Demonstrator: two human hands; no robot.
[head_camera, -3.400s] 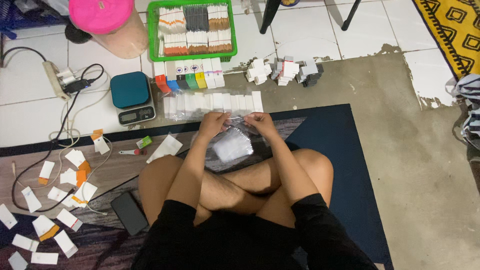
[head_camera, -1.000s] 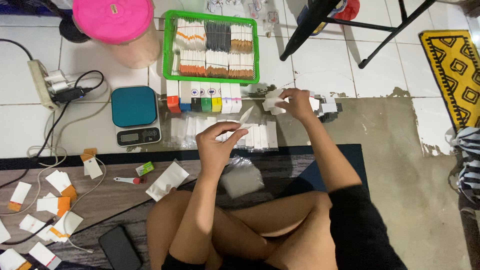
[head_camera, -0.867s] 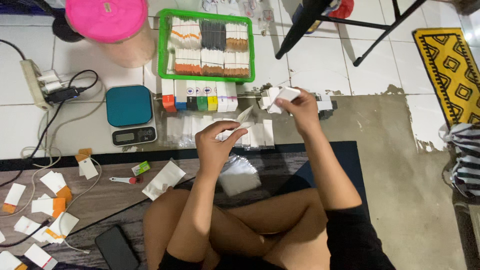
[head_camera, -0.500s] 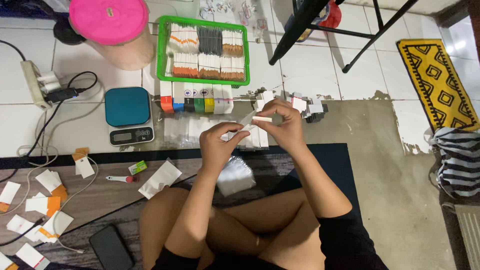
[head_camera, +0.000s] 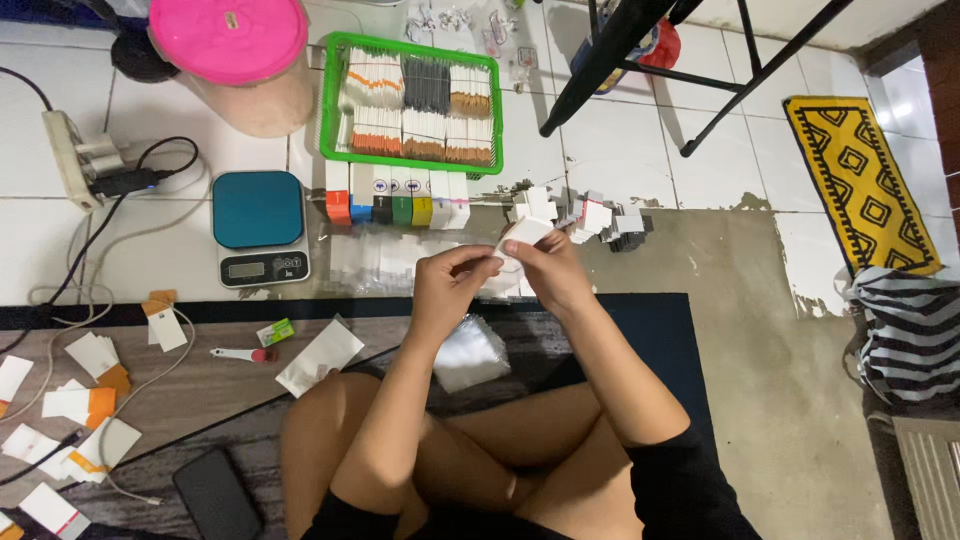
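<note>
- our left hand (head_camera: 447, 283) and right hand (head_camera: 545, 268) both pinch a small white packet (head_camera: 522, 235) between them.
- its long axis tilts up and away from our fingers.
- a clear plastic bag (head_camera: 468, 352) lies just below both hands.

- The left hand (head_camera: 447, 283) is bare: no glove, and no ring or watch can be made out at this size.
- The right hand (head_camera: 545, 270) is likewise bare, with nothing visible on the wrist.
- Both forearms are uncovered up to the elbows; no sleeves reach them.
- Black shorts (head_camera: 680, 490) cover the upper thighs, plain, with no visible pattern.
- The knees and lower legs are uncovered; the feet are hidden beneath the legs.
</note>
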